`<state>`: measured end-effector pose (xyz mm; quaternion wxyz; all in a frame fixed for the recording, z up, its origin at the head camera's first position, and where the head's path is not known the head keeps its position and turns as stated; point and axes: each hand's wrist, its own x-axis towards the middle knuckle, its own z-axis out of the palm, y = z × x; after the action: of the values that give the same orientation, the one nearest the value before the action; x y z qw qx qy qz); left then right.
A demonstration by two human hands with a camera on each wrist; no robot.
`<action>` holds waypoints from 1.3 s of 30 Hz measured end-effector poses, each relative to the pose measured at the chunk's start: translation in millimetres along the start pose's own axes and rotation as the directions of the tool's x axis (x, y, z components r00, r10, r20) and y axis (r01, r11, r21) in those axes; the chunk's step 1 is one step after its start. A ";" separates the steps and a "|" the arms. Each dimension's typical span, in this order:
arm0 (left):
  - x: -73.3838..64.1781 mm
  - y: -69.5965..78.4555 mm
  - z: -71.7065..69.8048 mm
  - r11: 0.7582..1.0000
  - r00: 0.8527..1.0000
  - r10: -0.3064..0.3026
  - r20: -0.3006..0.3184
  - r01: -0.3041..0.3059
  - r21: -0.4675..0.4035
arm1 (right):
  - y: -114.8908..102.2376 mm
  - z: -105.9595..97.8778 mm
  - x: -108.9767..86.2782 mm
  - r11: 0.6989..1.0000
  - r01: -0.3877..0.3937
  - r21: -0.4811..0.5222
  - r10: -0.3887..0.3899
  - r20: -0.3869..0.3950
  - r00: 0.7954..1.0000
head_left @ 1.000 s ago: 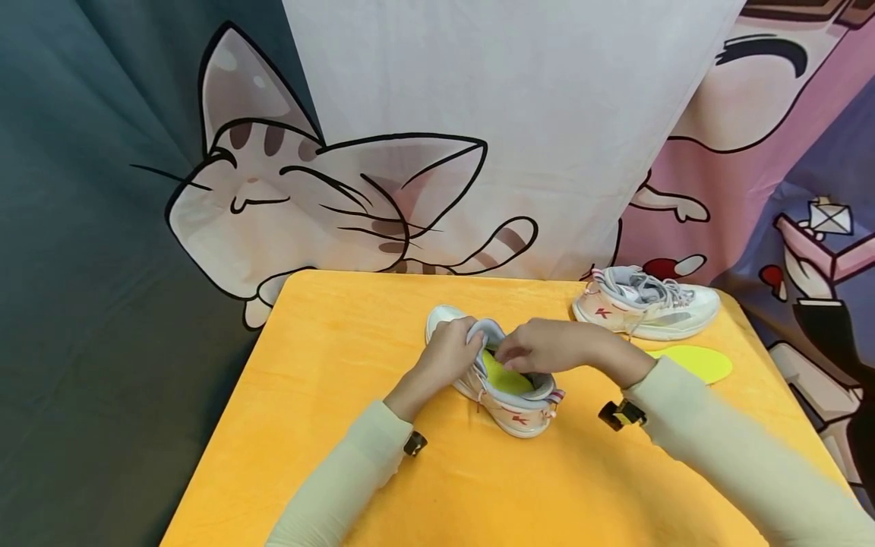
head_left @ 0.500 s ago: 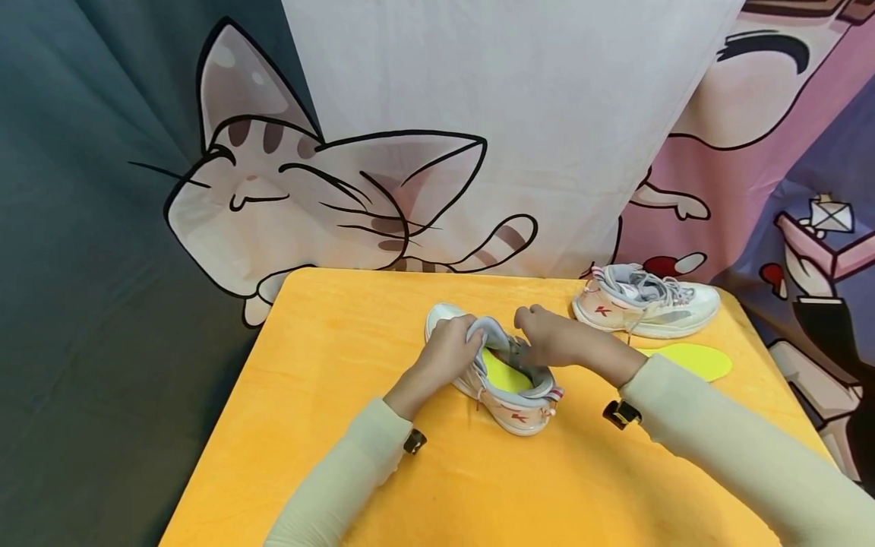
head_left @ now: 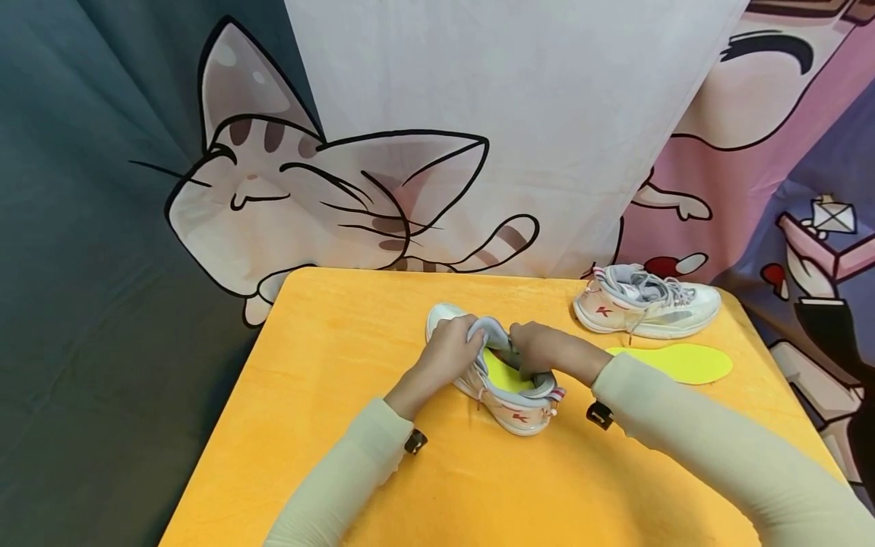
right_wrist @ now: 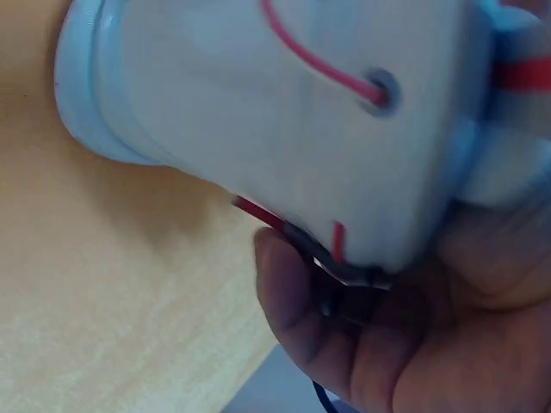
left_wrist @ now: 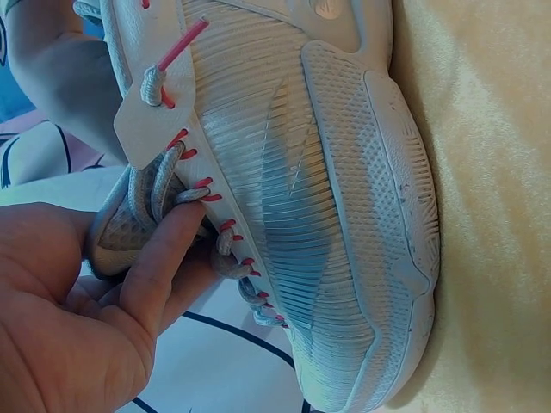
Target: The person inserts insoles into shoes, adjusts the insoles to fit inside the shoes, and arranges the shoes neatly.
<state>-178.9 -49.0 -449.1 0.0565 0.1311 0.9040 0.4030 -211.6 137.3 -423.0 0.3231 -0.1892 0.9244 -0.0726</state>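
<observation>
A white and pale-pink sneaker stands on the table, toe pointing away to the left. Inside it a yellow insole shows through the opening. My left hand pinches the shoe's tongue and pulls it up from the laces. At the far side of the opening, my right hand grips the sneaker's collar edge. In the right wrist view its fingers curl round that edge beside a lace with red ends. Part of the right hand is hidden inside the shoe.
A matching sneaker stands at the table's back right corner. In front of it a second yellow insole lies flat, partly behind the right sleeve. A cartoon-printed curtain hangs behind the yellow table.
My right hand was at the opening above the insole, lifted to its far edge, then came down to grip the collar. My left hand has kept its hold on the tongue.
</observation>
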 end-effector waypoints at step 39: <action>2.3 1.8 -1.0 0.999 1.000 0.013 0.008 -0.014 0.048 | -23.2 -62.2 -42.5 0.959 0.253 0.131 -0.283 0.346 0.895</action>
<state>-181.0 -47.9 -447.1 0.0542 0.1402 0.9123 0.3810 -212.9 133.6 -344.2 0.4818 -0.3113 0.8105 -0.1184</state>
